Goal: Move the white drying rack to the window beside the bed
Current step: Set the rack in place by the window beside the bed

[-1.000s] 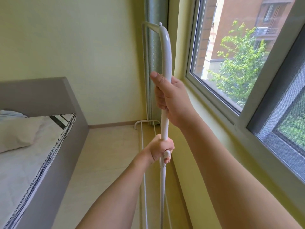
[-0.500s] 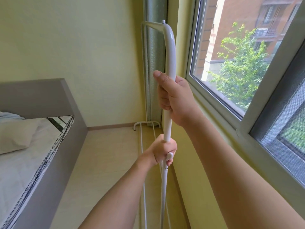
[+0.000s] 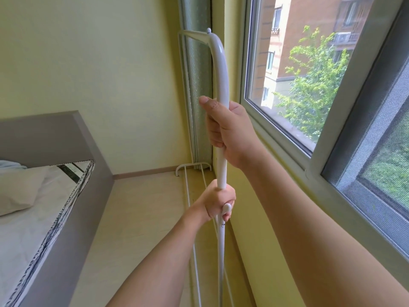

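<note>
The white drying rack [image 3: 219,69] stands upright along the wall under the window [image 3: 309,69]. Its near post rises in front of me and bends over at the top. My right hand [image 3: 230,129] grips the post at mid height. Lower down, my left hand [image 3: 218,201] is closed around the same post, just above a white knob. The rack's thin bottom rails and far foot [image 3: 190,168] rest on the floor by the corner. The post's lower end runs out of view.
A bed [image 3: 55,229] with a grey frame, white mattress and pillow fills the left side. A strip of pale floor [image 3: 141,218] lies between bed and rack. A green curtain [image 3: 197,89] hangs in the corner behind the rack.
The view has drifted slightly right and up. Both hands keep their grip on the post, which stays upright by the window wall.
</note>
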Available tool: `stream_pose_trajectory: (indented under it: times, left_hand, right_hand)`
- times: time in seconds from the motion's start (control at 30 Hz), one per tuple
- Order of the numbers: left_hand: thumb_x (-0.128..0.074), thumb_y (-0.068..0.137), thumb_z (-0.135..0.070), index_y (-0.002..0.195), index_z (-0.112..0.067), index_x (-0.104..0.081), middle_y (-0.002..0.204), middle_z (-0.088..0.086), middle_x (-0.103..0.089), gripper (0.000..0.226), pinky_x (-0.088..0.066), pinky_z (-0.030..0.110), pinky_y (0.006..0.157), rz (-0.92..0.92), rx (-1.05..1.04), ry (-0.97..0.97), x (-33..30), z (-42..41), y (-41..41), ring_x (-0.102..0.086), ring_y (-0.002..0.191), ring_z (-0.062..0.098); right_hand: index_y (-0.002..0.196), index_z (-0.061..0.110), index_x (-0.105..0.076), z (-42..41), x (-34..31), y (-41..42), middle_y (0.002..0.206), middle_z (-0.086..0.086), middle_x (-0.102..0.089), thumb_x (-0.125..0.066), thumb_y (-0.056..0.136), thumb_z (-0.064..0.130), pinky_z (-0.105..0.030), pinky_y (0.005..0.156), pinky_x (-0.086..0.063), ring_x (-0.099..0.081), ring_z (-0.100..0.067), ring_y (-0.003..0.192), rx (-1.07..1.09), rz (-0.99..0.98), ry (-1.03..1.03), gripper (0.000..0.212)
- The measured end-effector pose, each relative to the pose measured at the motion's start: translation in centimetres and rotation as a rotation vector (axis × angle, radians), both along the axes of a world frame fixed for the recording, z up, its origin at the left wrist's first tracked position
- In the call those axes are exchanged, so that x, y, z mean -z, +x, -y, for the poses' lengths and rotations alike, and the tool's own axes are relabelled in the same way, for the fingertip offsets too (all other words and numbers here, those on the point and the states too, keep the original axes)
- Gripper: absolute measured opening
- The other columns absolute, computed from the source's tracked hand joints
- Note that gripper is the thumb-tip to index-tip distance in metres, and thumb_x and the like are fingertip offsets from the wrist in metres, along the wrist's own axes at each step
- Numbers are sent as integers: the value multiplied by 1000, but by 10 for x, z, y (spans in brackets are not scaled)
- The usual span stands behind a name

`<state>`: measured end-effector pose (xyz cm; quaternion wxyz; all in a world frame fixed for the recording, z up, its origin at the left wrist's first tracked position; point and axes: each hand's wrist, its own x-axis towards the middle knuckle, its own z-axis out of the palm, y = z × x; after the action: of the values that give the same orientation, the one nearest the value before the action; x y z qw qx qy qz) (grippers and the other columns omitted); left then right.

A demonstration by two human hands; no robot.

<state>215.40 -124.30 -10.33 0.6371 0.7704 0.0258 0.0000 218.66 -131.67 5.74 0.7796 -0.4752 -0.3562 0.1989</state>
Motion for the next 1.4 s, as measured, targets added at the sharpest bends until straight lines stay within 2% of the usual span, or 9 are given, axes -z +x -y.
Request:
stream_pose_trajectory:
  times: [0.33, 0.6, 0.83, 1.1, 1.23, 1.33, 1.4]
  left_hand:
    - [-42, 63, -7, 34, -20, -41, 35, 3, -46, 32, -42, 39, 55, 14, -13, -10, -4, -2, -14, -44, 34, 24]
    - [-41, 64, -6, 34, -21, -43, 39, 9, -45, 34, -42, 39, 57, 3, -26, -35, -3, -2, -15, -44, 33, 23]
    - [-41, 65, -6, 34, -20, -45, 40, 9, -47, 35, -42, 33, 53, 14, -15, -40, -1, 0, -16, -45, 33, 22]
    - [-42, 67, -9, 33, -22, -45, 38, 8, -44, 36, -42, 34, 54, 10, -34, -50, 1, 0, -22, -42, 34, 20]
    - [-44, 68, -15, 38, -13, -46, 44, 11, -50, 30, -47, 32, 59, -40, -33, -18, 0, 0, -26, -48, 43, 22]
    - [-46, 68, -21, 37, -19, -52, 52, 14, -58, 32, -47, 32, 68, -97, -22, 58, 1, -5, -26, -57, 55, 17]
    - [-49, 68, -25, 41, -19, -58, 58, 8, -64, 29, -46, 32, 73, -158, -18, 105, 4, -8, -24, -59, 62, 12]
  right_hand:
    - [64, 23, -30, -8, 7, -5, 46, 12, -31, -65, 88, 30, -22, 40, -21, -22, -11, 40, 7, 20, 8, 43]
    - [64, 24, -29, -8, 8, -5, 46, 13, -30, -65, 89, 28, -22, 39, -21, -21, -10, 40, -10, 0, 17, 44]
    - [63, 24, -29, -7, 9, -4, 46, 13, -30, -64, 90, 28, -22, 40, -20, -21, -10, 40, -14, 6, 17, 44]
    - [65, 24, -30, -8, 10, -11, 46, 14, -31, -63, 90, 30, -22, 40, -20, -22, -9, 40, -6, 20, 10, 42]
    - [65, 23, -30, -6, 6, -16, 49, 10, -30, -62, 90, 31, -23, 41, -20, -21, -11, 42, -18, 20, -5, 41]
    - [66, 23, -30, -4, 12, -18, 51, 7, -28, -61, 90, 32, -25, 42, -19, -20, -13, 45, 25, 1, -36, 41]
    - [66, 22, -31, -5, 14, -16, 50, 7, -30, -61, 91, 32, -26, 43, -19, -22, -13, 45, 54, 3, -36, 40]
